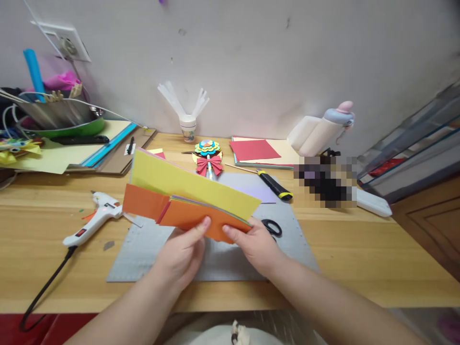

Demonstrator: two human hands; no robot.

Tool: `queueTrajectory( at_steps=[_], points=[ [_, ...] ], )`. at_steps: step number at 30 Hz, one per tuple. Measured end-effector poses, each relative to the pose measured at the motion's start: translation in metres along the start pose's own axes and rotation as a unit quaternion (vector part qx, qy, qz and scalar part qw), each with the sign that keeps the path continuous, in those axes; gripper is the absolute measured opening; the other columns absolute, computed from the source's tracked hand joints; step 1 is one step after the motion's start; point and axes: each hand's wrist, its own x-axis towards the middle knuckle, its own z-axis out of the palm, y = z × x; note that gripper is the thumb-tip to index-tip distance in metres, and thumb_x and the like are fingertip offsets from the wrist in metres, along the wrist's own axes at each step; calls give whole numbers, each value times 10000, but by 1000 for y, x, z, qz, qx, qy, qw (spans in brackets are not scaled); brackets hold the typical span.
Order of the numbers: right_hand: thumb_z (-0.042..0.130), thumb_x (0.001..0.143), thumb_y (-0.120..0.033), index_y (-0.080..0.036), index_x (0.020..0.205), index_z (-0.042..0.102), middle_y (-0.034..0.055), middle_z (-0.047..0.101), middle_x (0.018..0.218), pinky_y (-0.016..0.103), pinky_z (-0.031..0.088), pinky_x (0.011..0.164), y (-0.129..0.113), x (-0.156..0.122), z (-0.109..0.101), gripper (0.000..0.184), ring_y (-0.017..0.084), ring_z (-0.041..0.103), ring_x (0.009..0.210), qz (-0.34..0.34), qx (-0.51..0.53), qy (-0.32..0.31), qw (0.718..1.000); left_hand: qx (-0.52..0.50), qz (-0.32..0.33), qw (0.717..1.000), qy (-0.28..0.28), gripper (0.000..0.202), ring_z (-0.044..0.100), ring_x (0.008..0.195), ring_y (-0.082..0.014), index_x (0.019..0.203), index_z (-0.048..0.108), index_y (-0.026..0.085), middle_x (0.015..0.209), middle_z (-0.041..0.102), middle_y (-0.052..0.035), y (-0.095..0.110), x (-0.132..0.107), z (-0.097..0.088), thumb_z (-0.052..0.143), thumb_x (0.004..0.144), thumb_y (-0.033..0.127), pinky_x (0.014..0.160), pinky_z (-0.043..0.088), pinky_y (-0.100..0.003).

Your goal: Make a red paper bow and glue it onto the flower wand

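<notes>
I hold a stack of coloured paper sheets above a grey cutting mat; a yellow sheet lies on top and orange ones beneath. My left hand pinches the stack's near edge with its thumb on an orange sheet. My right hand grips the same edge from the right, fingers closed round it. The sheets fan apart at the left end.
A white glue gun with a black cord lies left of the mat. Black scissors, a yellow-tipped utility knife, a paper flower with a red bow, a red sheet and a cup of sticks lie behind. A pan sits far left.
</notes>
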Motion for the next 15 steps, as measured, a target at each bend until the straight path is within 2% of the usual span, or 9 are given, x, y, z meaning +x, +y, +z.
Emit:
queueTrajectory(
  at_steps=[2, 4, 5, 7, 9, 12, 15],
  points=[
    [686, 785, -352, -272, 999, 726, 4, 728, 1058, 428, 471, 981, -4, -4, -7, 231, 250, 643, 1054, -2, -31, 38, 999, 52, 49, 997, 6, 544, 547, 1207, -243, 1285, 523, 297, 1205, 666, -24, 9, 3, -9, 700, 775, 230, 1036, 439, -392],
    [663, 810, -347, -300, 1033, 720, -6, 712, 1109, 441, 436, 1022, -10, -11, -21, 234, 257, 612, 1120, -13, -91, 60, 994, 139, 108, 984, 28, 554, 520, 1234, -241, 1298, 491, 313, 1255, 626, -24, 23, 8, -26, 689, 783, 259, 1053, 412, -395],
    [651, 820, -352, -302, 1050, 715, -1, 709, 1120, 453, 427, 1028, -12, -17, -28, 243, 264, 603, 1135, -15, -131, 72, 989, 195, 124, 972, 39, 624, 486, 1267, -234, 1324, 444, 340, 1306, 582, -13, 30, 10, -36, 704, 764, 256, 1071, 384, -389],
    [632, 832, -366, -296, 1073, 708, 16, 711, 1115, 469, 437, 1016, -13, -28, -40, 262, 283, 588, 1159, -2, -196, 79, 978, 243, 142, 958, 58, 787, 406, 1328, -231, 1352, 373, 371, 1345, 524, -5, 39, 13, -55, 757, 686, 204, 1121, 287, -391],
    [624, 834, -383, -281, 1036, 720, 27, 727, 1069, 464, 464, 987, -7, -38, -45, 246, 289, 614, 1119, 29, -223, 75, 971, 328, 102, 939, 18, 791, 366, 1352, -258, 1378, 322, 337, 1355, 494, -56, 41, 13, -69, 723, 705, 226, 1132, 234, -437],
    [659, 805, -377, -255, 1027, 712, 37, 726, 1068, 440, 483, 969, 6, -46, -44, 258, 274, 644, 1062, 55, -202, 102, 973, 383, 14, 923, -31, 772, 336, 1367, -287, 1398, 245, 266, 1402, 423, -135, 32, 10, -75, 636, 732, 249, 1114, 251, -476],
    [695, 780, -350, -243, 1068, 688, 46, 709, 1114, 420, 477, 982, 18, -46, -39, 308, 261, 635, 1077, 44, -171, 138, 975, 428, 6, 902, -54, 764, 285, 1390, -271, 1402, 210, 234, 1452, 349, -149, 17, 4, -70, 595, 742, 241, 1136, 215, -471]
  ],
)
